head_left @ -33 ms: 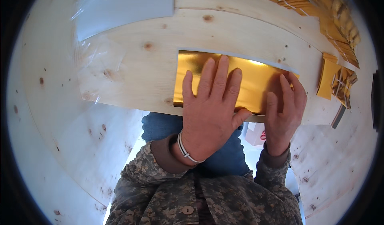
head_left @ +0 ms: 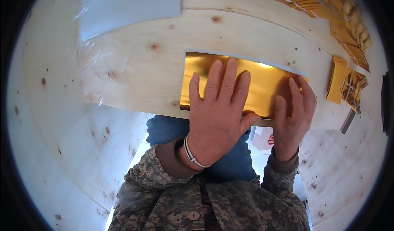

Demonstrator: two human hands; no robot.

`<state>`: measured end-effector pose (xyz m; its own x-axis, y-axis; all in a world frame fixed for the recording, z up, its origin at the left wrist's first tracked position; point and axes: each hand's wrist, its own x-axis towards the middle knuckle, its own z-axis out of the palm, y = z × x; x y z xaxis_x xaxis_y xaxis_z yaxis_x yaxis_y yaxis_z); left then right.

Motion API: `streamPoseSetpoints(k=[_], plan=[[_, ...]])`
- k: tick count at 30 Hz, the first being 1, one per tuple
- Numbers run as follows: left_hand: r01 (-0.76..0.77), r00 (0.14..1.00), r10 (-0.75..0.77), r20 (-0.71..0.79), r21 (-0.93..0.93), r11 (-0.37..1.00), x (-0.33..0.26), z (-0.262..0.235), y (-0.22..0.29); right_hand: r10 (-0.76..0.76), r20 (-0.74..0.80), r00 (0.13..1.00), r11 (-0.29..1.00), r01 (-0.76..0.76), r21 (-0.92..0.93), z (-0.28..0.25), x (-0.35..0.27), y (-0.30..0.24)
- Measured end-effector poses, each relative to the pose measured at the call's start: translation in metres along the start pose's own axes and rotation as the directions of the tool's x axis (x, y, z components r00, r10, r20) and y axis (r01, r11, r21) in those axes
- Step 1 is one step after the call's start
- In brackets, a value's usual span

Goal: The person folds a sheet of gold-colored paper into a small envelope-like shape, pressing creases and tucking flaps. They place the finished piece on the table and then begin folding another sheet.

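Gold foil sheet [head_left: 262, 89] lies flat at the near edge of the plywood table [head_left: 156, 68], long axis approx. 9 to 3 o'clock, w/ a pale strip along its 12 o'clock side. Left hand [head_left: 217, 114]: palm down over its 6 o'clock side, fingers well spread & nearly straight, pressing or resting on top, no grip. Right hand [head_left: 293, 118]: at the 3 o'clock end, fingers loosely bent, thumb clear of them, nothing pinched that I can see; can't tell if the fingertips hook the edge. One layer or several — can't tell either.

Handling: prob. v. light, thin, bendy; shiny face likely slick & quick to crease or smudge. Best hold = flat palm mid-sheet, plus a soft thumb-and-finger pinch at the 3 o'clock edge — no hard squeeze. White sheet [head_left: 131, 11] at approx. 10–11 o'clock; gold bundle [head_left: 338, 81] at 3.
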<state>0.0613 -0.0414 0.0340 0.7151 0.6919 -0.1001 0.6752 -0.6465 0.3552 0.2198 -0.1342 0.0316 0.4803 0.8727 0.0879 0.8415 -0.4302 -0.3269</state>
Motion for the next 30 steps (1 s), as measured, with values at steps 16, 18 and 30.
streamPoseSetpoints(k=[16,18,30], plan=[[0.052,0.999,-0.051,0.008,-0.067,0.996,-0.0008,-0.0019,-0.0015,-0.02,-0.022,1.0,0.999,0.02,-0.029,0.0048,-0.002,0.0056],[0.055,0.998,-0.059,-0.025,-0.122,0.991,-0.0007,-0.0017,-0.0011,-0.023,-0.033,0.999,0.999,0.022,-0.035,0.0059,-0.0013,0.0049],[0.035,0.997,-0.034,0.074,-0.007,0.999,0.001,-0.0084,-0.001,-0.001,0.025,1.0,1.0,0.001,-0.006,0.0006,0.0012,0.0003]])
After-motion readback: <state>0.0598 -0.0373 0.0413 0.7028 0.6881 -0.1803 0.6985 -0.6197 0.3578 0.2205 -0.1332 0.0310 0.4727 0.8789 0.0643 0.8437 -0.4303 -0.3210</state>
